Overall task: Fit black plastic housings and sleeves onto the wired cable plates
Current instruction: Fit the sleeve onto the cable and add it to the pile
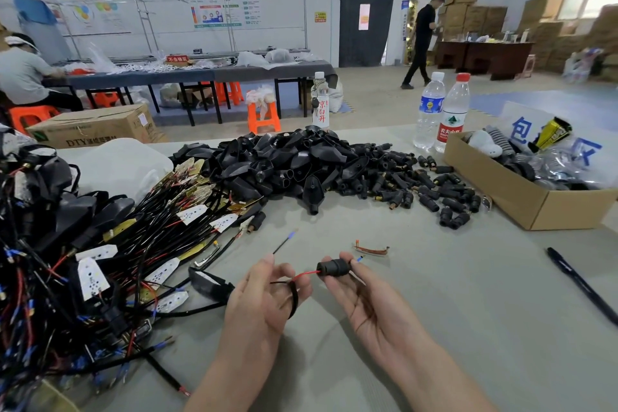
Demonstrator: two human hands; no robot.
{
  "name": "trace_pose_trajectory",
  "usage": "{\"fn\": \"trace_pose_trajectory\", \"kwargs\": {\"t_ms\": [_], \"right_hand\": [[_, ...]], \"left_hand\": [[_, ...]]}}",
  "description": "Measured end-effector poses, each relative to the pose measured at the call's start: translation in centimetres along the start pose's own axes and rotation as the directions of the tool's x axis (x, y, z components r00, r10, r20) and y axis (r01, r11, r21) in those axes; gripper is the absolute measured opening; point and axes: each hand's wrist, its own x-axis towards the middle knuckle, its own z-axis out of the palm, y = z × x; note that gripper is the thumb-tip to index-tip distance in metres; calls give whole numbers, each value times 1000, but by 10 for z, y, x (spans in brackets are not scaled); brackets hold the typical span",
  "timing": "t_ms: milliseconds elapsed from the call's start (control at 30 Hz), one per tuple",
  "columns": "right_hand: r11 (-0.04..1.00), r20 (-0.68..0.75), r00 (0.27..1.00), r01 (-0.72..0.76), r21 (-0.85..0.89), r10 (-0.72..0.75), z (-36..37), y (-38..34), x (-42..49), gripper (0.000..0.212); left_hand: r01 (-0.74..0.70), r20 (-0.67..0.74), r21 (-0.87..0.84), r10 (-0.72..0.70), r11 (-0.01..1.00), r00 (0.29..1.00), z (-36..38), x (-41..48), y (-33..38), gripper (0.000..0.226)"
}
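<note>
My right hand [364,298] pinches a small black sleeve [332,267] between thumb and fingertips. A red wire [306,275] enters the sleeve's left end and a blue-tipped wire end [359,258] pokes out on the right. My left hand [264,301] grips the black cable [293,298] that carries these wires; a second blue-tipped lead [284,241] sticks up beyond it. The cable runs left to a black housing [209,283] lying on the table. Wired cable plates [143,237] lie heaped at the left. Loose housings [287,160] and sleeves [418,187] are piled behind.
An open cardboard box [528,201] with bagged parts stands at the right. Two water bottles [441,110] and a third bottle [320,100] stand at the table's far edge. A black pen [582,284] lies at the right, and a small copper clip [371,249] just beyond my right hand.
</note>
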Motion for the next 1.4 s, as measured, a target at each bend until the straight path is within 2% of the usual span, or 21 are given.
{"fn": "trace_pose_trajectory", "kwargs": {"t_ms": [133,233,333,433,567,800,1000,1200,1400], "right_hand": [[998,28,999,31,-63,-29,0,2,-1,18],[996,31,999,37,-80,-35,-1,2,0,19],[996,24,999,40,-79,-38,-2,1,2,19],[997,9,999,39,-68,-38,-4,1,4,19],[997,-1,999,44,-62,-44,-5,1,4,17],[996,8,999,49,-72,-48,-6,0,4,18],[997,28,998,60,-56,-58,-5,-1,4,20],[996,36,998,56,-64,-54,-4,0,2,20],[997,38,998,53,-54,-50,-2,0,0,20]], "left_hand": [[-18,-10,43,19,999,1000,-1,0,1,21],[-41,-26,54,43,998,999,-3,1,-1,41],[-73,10,94,72,993,997,-3,1,-1,28],[-102,43,138,97,985,994,-5,2,-3,33],[-99,65,159,89,982,994,-5,2,-4,19],[-97,67,152,87,984,994,-9,6,-7,18],[-101,89,239,81,966,993,-12,7,-10,19],[-116,56,201,107,973,993,-10,6,-8,20],[-118,69,316,101,941,993,-8,0,-6,21]]}}
